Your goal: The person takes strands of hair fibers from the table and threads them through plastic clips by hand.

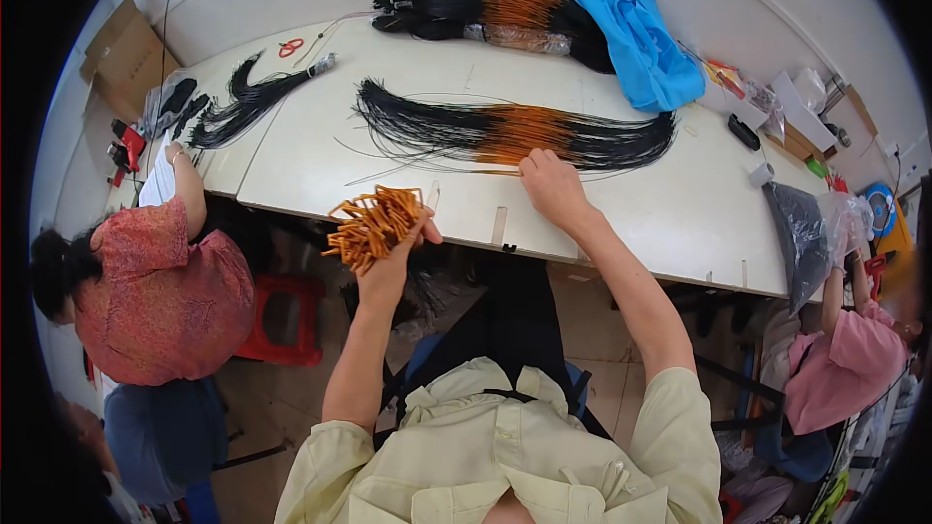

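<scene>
Left hand [396,250], just below centre toward 8 o'clock: my fingers are closed round an orange clump [373,228] of thin, sharply bent lengths, which fans out toward 10 o'clock, beyond the near edge of the table [660,223]. Black strands hang below this hand; I cannot tell whether they join the clump. Right hand [553,189], near centre toward 2 o'clock: my fingers are drawn narrow, their tips touching the near edge of the wires [524,131]. Whether I pinch a single strand, I cannot tell.

The wires lie on the table at 12 to 1 o'clock, black at both ends and orange across the middle, with a few loose ends straying toward 10 o'clock. Behind them, at 12 o'clock, rests a thicker bundle [524,5] of the same colours, partly wrapped in clear film; a blue cloth [636,49] covers its right end. At 10 o'clock lies a black tuft [248,102], with red scissors [290,47] near it. One co-worker [165,291] sits toward 9 o'clock, another [845,359] toward 4 o'clock.
</scene>
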`<state>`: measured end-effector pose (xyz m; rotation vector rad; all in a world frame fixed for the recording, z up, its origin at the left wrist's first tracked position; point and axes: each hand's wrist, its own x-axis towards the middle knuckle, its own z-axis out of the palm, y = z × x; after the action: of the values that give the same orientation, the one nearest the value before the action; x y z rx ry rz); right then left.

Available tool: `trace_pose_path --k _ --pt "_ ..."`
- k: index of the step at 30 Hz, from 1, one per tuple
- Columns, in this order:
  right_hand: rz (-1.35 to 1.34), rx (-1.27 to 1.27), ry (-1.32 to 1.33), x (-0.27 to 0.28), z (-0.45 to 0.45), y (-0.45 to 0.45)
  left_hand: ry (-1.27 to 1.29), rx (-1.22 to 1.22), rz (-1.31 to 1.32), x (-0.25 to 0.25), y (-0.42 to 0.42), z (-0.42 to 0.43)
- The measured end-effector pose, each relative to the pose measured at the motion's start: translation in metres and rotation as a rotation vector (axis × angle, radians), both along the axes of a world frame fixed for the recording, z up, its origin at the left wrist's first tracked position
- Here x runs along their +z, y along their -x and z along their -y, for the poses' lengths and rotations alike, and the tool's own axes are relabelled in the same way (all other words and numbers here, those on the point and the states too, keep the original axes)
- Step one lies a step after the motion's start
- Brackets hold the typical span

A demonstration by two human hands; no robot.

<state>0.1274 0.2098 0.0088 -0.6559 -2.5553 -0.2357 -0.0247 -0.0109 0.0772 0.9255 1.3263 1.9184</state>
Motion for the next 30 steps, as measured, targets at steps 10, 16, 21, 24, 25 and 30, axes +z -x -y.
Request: trace_pose_path --k 10,16,21,24,25,30 --pt "0.234 0.004 -0.026 0.019 0.004 -0.003 -0.010 -0.022 0.164 -0.002 0.026 0.001" --pt "-0.565 -0.044 0.043 0.148 0.041 -0.025 0.026 0.119 -0.215 -0.004 0.016 0.008" --pt "-0.146 0.077 0.848 0.106 0.073 -0.036 0.068 -0.003 -0.339 0.015 0.014 -0.003" --pt "-0.129 0.059 1.115 0.073 0.075 -0.039 0.162 -0.130 -0.344 0.020 0.018 -0.021" --pt "-0.154 0.055 1.139 0.064 0.075 -0.039 0.159 -0.110 -0.492 0.022 0.014 -0.032" --pt "-0.226 0.013 1.172 0.046 0.069 -0.044 0.483 -0.294 -0.642 -0.012 0.004 -0.064"
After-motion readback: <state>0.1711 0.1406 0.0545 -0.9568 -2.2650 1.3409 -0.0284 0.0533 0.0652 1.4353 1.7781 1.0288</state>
